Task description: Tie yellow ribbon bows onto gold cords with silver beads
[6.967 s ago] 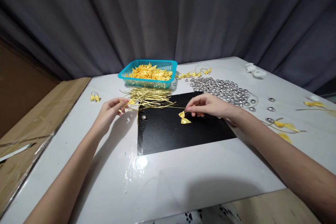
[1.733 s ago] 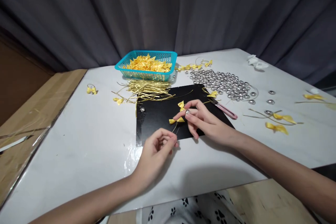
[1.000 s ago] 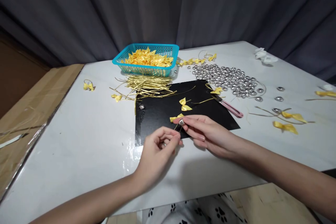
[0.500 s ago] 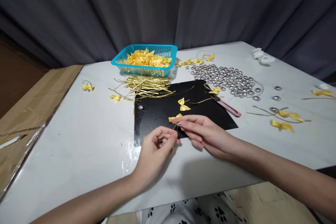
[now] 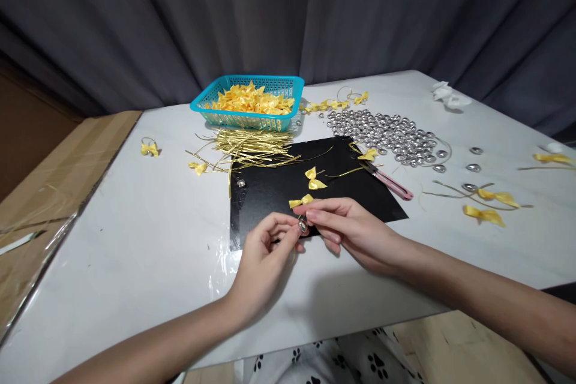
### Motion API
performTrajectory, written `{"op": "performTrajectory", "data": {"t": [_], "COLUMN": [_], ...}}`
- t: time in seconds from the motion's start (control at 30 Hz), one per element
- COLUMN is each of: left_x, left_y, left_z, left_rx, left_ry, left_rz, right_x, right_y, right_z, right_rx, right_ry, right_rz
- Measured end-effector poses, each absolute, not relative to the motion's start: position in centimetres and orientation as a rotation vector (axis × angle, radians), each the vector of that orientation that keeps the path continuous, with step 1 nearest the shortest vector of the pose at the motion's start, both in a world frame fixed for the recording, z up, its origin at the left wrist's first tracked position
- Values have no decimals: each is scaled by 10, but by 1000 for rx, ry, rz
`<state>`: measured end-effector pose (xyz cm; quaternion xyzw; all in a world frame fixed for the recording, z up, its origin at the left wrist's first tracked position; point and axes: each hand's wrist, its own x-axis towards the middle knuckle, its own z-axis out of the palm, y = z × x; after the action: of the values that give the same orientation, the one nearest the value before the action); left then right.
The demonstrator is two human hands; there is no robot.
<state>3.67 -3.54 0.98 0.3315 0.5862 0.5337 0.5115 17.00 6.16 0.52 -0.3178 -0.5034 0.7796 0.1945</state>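
Observation:
A small silver bell-like bead (image 5: 303, 225) sits between the fingertips of both hands, over the front edge of the black mat (image 5: 265, 210). My left hand (image 5: 272, 252) pinches its left side with thumb and index finger. From the right, my right hand (image 5: 339, 222) is closed at the fingertips against the bead's upper side, on what looks like a thin tie threaded to it. Just beyond the fingers lies a yellow ribbon bow (image 5: 300, 201). Another yellow bow (image 5: 314, 179) rests farther back on the mat.
A turquoise basket (image 5: 247, 115) of yellow bows stands at the back, with gold twist ties (image 5: 254, 147) before it. Silver beads (image 5: 382, 135) are heaped right of centre. A pink-handled cutter (image 5: 391, 185) lies on the mat's right edge. Cardboard (image 5: 58, 192) borders the left side.
The silver bead has come down to the left fingertips and now faces upward. The hands have shifted only slightly; the surrounding things stay put.

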Motion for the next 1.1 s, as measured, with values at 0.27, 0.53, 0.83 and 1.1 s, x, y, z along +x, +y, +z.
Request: {"op": "performTrajectory", "data": {"t": [0.27, 0.53, 0.83, 1.1], "left_x": [31, 17, -1, 2], "left_y": [-30, -15, 4, 13], "left_z": [11, 6, 2, -4], "left_rx": [1076, 1430, 1926, 1964], "left_ry": [1444, 1667, 1910, 1814], "left_rz": [1193, 1141, 857, 903], "right_x": [165, 168, 173, 182], "right_y": [65, 77, 74, 74], "right_z": [22, 45, 91, 110], "right_rx": [-711, -680, -529, -546], "right_ry": [-1796, -1660, -1593, -1620], "right_rz": [1701, 1533, 1419, 1470]}}
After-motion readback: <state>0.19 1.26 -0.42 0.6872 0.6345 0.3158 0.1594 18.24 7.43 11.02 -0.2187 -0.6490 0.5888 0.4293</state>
